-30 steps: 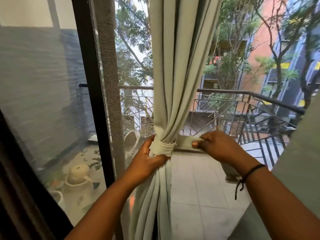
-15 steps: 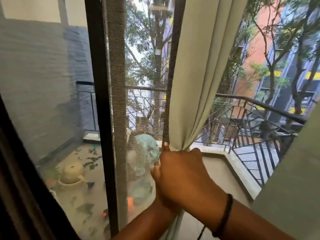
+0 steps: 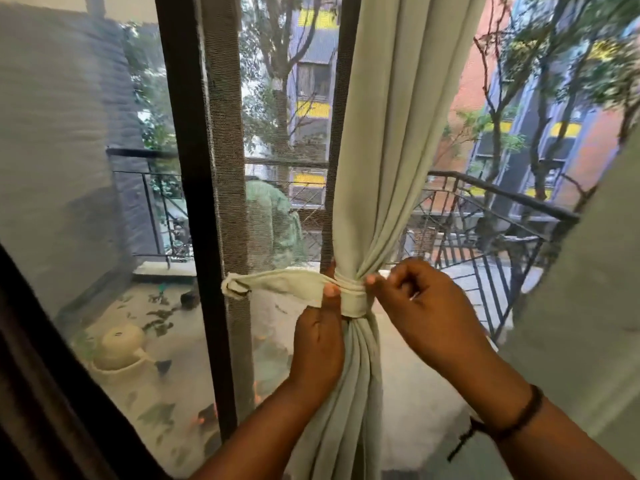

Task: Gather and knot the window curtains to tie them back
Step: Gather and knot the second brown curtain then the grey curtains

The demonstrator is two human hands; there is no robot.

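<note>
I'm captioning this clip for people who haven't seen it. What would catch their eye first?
In the centre, the pale green fabric curtain is cinched by a matching cloth tie band. The left hand pinches the band's loose end, which sticks out leftward; the right hand is at the wrap's right.

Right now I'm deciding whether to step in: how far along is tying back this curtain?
Done: the curtain is gathered and the tie band wraps it. In hand: the left hand pinches the band's loose end; the right hand is at the wrap. Left: no knot shows.
</note>
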